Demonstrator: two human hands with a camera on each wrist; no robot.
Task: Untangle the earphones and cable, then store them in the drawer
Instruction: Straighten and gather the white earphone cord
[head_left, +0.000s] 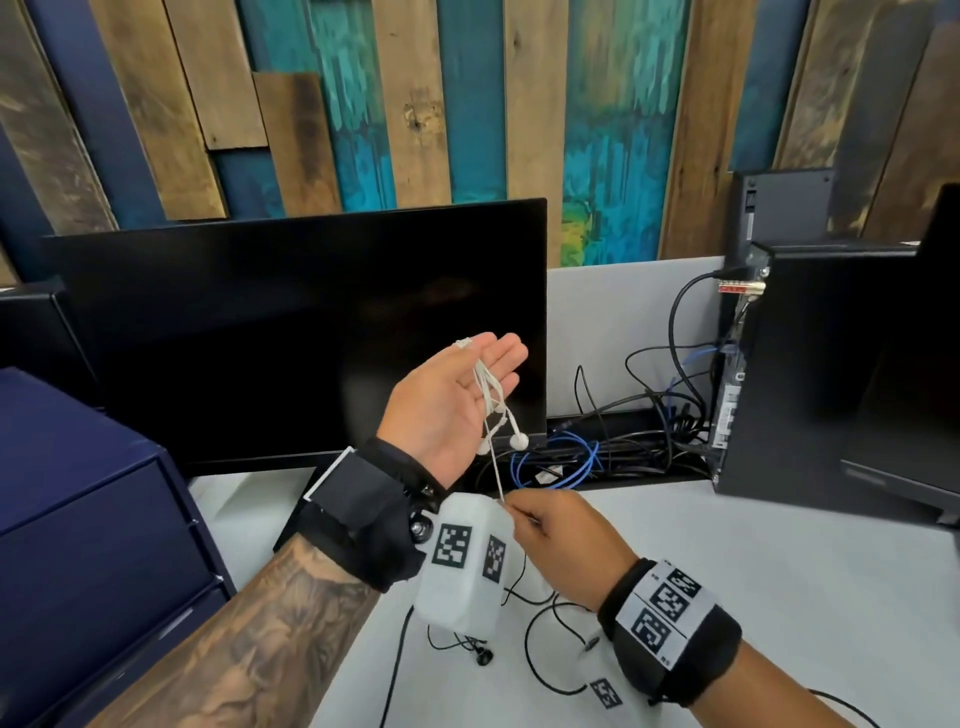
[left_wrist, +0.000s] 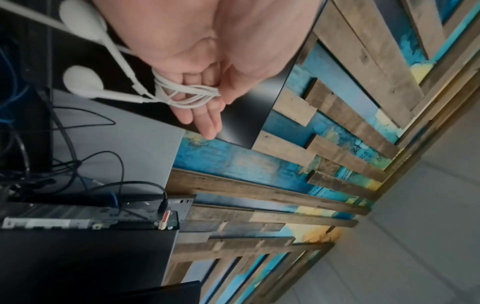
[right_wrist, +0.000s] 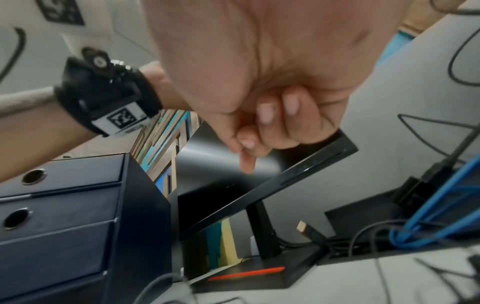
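Note:
My left hand (head_left: 462, 389) is raised palm up in front of the monitor, fingers straight. The white earphones (head_left: 491, 387) are wound in loops round those fingers, and the thumb lies against the coil (left_wrist: 189, 96). Two white earbuds (left_wrist: 83, 82) dangle below the palm. One white strand runs down to my right hand (head_left: 522, 512), which pinches it between thumb and forefinger; the strand is hidden in the right wrist view, where the fingers (right_wrist: 262, 115) are curled. A black cable (head_left: 537, 660) with a black earbud (head_left: 483, 657) lies loose on the white desk. The navy drawer unit (head_left: 104, 519) stands left, drawers closed.
A black monitor (head_left: 311, 322) stands behind my hands. A black computer tower (head_left: 831, 374) is at the right, with a tangle of black and blue cords (head_left: 597, 441) beside it. The desk (head_left: 779, 597) has a marker tag (head_left: 605, 693) near my right wrist.

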